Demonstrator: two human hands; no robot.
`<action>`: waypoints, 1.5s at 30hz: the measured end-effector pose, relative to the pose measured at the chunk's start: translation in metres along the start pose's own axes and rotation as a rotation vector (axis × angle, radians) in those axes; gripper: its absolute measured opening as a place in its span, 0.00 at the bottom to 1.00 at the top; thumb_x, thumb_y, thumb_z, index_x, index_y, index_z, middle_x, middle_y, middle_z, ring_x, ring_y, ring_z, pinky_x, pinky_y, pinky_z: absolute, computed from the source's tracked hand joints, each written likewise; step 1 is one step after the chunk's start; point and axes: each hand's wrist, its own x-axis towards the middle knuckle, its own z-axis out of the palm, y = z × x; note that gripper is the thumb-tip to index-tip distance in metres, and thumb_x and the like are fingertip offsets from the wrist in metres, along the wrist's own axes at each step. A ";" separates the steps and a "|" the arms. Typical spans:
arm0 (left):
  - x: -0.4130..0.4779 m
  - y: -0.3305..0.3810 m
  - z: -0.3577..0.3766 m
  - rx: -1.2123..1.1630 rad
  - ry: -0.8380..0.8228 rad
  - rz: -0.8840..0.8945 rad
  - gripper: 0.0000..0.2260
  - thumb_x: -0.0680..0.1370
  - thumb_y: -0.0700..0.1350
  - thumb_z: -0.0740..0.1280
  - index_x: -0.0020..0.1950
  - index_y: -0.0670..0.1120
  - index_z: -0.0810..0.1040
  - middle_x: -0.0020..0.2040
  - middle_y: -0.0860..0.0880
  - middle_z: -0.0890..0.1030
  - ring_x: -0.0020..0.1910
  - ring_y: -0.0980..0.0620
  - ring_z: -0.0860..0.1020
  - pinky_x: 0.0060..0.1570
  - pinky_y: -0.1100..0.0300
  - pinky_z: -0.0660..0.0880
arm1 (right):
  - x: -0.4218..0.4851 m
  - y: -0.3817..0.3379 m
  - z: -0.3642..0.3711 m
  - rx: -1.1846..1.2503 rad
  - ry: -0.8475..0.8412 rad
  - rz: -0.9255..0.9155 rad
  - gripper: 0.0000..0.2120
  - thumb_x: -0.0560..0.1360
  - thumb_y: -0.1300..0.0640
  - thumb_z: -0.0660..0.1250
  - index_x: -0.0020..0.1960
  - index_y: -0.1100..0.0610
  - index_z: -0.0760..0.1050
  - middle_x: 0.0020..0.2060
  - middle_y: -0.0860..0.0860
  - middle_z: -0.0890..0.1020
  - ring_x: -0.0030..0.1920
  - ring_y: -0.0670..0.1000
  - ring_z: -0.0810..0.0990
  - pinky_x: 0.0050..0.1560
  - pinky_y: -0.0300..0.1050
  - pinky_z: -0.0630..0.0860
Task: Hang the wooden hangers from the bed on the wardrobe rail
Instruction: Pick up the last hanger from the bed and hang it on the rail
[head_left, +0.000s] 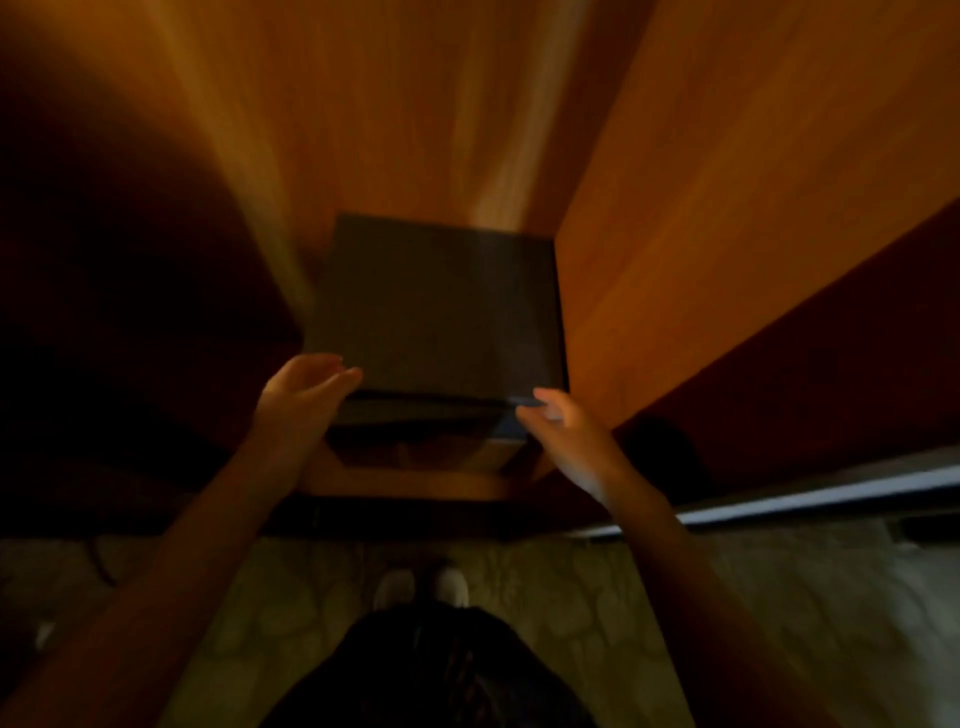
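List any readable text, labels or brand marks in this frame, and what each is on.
None readable. The dark box inside the wooden wardrobe shows a plain lid, and the frame is dim and motion-blurred. Nothing legible on the shoes or floor either. Left hand and right hand sit open at the box's near corners.

The wardrobe interior (675, 156) is showing smooth orange-brown wood panels with a soft sheen, the dark box (441, 312) is presenting a matt, smooth, card-like lid, the floor (597, 597) is appearing as dull patterned covering, and the footwear (421, 587) is looking pale and matt.
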 end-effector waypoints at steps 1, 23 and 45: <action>0.003 -0.026 0.001 0.050 -0.015 -0.076 0.11 0.75 0.42 0.67 0.57 0.44 0.76 0.62 0.37 0.77 0.50 0.47 0.76 0.54 0.51 0.72 | -0.003 0.021 0.010 -0.009 -0.022 0.097 0.25 0.77 0.53 0.62 0.71 0.61 0.64 0.64 0.57 0.74 0.64 0.55 0.73 0.58 0.42 0.68; -0.041 -0.235 -0.006 0.711 -0.489 -0.596 0.14 0.77 0.39 0.63 0.60 0.34 0.75 0.60 0.36 0.77 0.60 0.36 0.74 0.61 0.49 0.70 | -0.124 0.224 0.105 0.105 -0.073 0.751 0.23 0.77 0.51 0.61 0.68 0.61 0.68 0.60 0.57 0.76 0.60 0.56 0.76 0.53 0.46 0.71; -0.136 -0.228 0.126 1.140 -0.811 -0.226 0.09 0.77 0.37 0.60 0.44 0.32 0.76 0.44 0.35 0.77 0.48 0.42 0.73 0.46 0.54 0.67 | -0.313 0.357 0.178 0.813 0.377 0.915 0.14 0.77 0.53 0.62 0.47 0.62 0.80 0.46 0.58 0.82 0.48 0.55 0.79 0.52 0.49 0.74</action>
